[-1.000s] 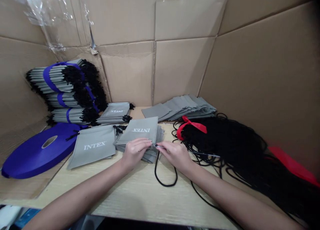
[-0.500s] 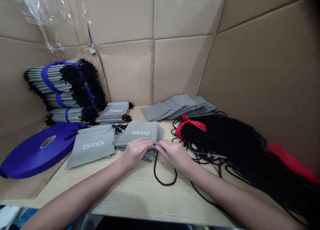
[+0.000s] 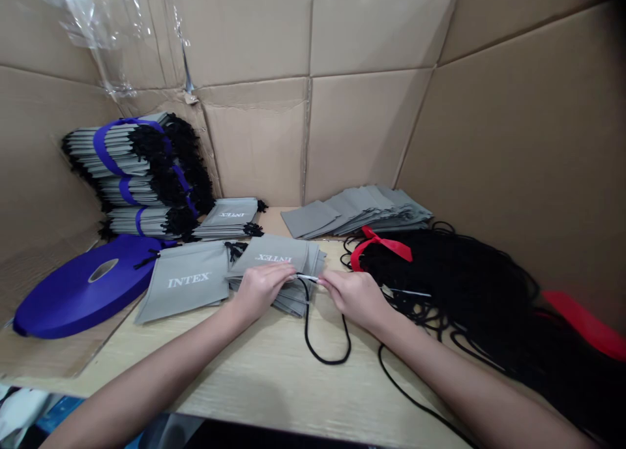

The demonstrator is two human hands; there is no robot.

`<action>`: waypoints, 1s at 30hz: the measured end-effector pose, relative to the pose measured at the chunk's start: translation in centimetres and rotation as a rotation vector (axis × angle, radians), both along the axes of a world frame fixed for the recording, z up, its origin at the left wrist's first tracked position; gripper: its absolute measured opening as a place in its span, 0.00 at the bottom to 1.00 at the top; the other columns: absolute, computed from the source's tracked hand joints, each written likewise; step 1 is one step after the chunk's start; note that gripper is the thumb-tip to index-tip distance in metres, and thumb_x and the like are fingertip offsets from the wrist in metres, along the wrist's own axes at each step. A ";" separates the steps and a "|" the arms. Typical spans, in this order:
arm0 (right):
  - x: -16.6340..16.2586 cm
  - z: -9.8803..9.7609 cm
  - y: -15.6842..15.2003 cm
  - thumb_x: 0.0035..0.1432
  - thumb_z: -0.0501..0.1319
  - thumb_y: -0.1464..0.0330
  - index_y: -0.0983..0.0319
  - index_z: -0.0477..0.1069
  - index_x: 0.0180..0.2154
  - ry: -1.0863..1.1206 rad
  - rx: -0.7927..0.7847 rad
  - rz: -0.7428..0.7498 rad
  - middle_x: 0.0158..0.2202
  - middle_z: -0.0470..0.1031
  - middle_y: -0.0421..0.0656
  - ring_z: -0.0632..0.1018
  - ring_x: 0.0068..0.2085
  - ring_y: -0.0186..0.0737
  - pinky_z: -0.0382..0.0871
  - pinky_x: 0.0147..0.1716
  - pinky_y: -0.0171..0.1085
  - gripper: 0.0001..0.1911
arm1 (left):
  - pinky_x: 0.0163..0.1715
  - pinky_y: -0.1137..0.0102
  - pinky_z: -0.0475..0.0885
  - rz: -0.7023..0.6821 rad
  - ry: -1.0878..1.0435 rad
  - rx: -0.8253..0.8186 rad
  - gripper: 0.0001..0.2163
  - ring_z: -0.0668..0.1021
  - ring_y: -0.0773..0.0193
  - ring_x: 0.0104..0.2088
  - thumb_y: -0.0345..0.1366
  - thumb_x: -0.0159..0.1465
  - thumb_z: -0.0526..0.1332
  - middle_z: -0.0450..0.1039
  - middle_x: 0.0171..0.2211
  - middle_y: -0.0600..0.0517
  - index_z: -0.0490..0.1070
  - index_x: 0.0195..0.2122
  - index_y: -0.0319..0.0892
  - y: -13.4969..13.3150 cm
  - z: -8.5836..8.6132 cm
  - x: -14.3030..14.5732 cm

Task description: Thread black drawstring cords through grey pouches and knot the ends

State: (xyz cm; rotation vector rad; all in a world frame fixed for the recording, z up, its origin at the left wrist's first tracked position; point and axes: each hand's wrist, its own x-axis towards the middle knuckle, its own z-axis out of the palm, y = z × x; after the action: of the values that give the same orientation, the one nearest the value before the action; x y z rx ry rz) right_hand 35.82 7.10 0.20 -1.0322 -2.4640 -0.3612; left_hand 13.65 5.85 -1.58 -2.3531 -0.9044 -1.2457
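Note:
My left hand [image 3: 261, 291] pinches the edge of a stack of grey non-woven INTEX drawstring bags [image 3: 274, 257] lying on the table. My right hand [image 3: 355, 298] holds a thin metal threading needle [image 3: 307, 278] at the bag's edge, just apart from my left hand. A black cord [image 3: 327, 348] runs from the needle and hangs in a loop on the tabletop. The needle's far end is hidden by my fingers.
A blue ribbon roll [image 3: 83, 287], a loose INTEX bag [image 3: 186, 283] and bundled bags [image 3: 137, 175] stand left. Behind lie more grey bags [image 3: 357, 211]. A black cord heap with a red tie [image 3: 381, 246] fills the right. Cardboard walls [image 3: 362, 130] surround the wooden table [image 3: 244, 364].
My hands have drawn slightly apart, with my right hand shifted right, and more of the needle now shows between them. The whole view has shifted a little.

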 end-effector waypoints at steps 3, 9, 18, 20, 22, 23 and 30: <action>-0.3 -0.3 -0.5 0.62 0.49 0.68 0.62 0.70 0.28 0.016 0.062 0.019 0.23 0.74 0.41 0.72 0.23 0.33 0.50 0.23 0.33 0.14 | 0.41 0.71 0.75 0.010 0.002 -0.004 0.08 0.79 0.63 0.40 0.28 0.62 0.54 0.78 0.37 0.49 0.72 0.39 0.38 -0.2 -0.2 0.3; -0.7 -0.6 -1.0 0.60 0.50 0.72 0.62 0.71 0.29 0.005 0.142 0.035 0.23 0.75 0.40 0.72 0.23 0.33 0.48 0.22 0.34 0.12 | 0.40 0.73 0.74 0.007 0.020 -0.146 0.10 0.79 0.65 0.39 0.27 0.63 0.53 0.77 0.39 0.48 0.72 0.40 0.40 -0.3 -0.5 0.5; -1.0 -0.5 -0.6 0.61 0.49 0.69 0.61 0.72 0.30 0.077 -0.048 -0.062 0.24 0.76 0.41 0.73 0.23 0.34 0.51 0.23 0.33 0.14 | 0.47 0.65 0.69 0.205 0.184 -0.387 0.10 0.72 0.58 0.51 0.35 0.64 0.52 0.77 0.37 0.48 0.73 0.35 0.41 -0.2 1.3 -0.2; -1.0 -0.2 -0.7 0.61 0.50 0.68 0.60 0.72 0.30 0.125 -0.165 -0.073 0.24 0.76 0.40 0.73 0.24 0.34 0.52 0.23 0.32 0.14 | 0.48 0.65 0.68 0.214 0.211 -0.414 0.12 0.70 0.58 0.52 0.35 0.65 0.50 0.76 0.36 0.47 0.72 0.32 0.40 -0.3 1.9 -0.5; -1.1 0.0 -0.9 0.60 0.50 0.68 0.59 0.73 0.29 0.157 -0.286 -0.077 0.22 0.75 0.39 0.73 0.23 0.34 0.53 0.23 0.31 0.14 | 0.47 0.66 0.68 0.169 0.253 -0.455 0.12 0.70 0.59 0.52 0.33 0.66 0.49 0.75 0.38 0.46 0.71 0.32 0.40 -0.6 2.3 -0.6; -1.1 0.1 -1.0 0.60 0.51 0.68 0.58 0.73 0.29 0.168 -0.333 -0.079 0.21 0.74 0.39 0.73 0.23 0.34 0.53 0.23 0.31 0.14 | 0.47 0.67 0.68 0.142 0.276 -0.478 0.12 0.70 0.59 0.52 0.32 0.66 0.48 0.75 0.39 0.45 0.70 0.33 0.40 -0.7 2.5 -0.7; -1.4 0.3 -1.2 0.58 0.52 0.67 0.57 0.75 0.30 0.239 -0.404 -0.077 0.20 0.73 0.38 0.71 0.21 0.34 0.53 0.22 0.30 0.13 | 0.41 0.70 0.67 0.093 0.328 -0.575 0.10 0.73 0.62 0.41 0.34 0.65 0.49 0.72 0.38 0.48 0.70 0.36 0.41 -1.1 3.2 -0.8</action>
State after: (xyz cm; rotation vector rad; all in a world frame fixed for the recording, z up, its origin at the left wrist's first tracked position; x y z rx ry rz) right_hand 34.42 5.86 0.49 -1.2486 -2.3314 0.2382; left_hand 12.86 4.74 1.65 -2.7832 -1.3695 -0.5777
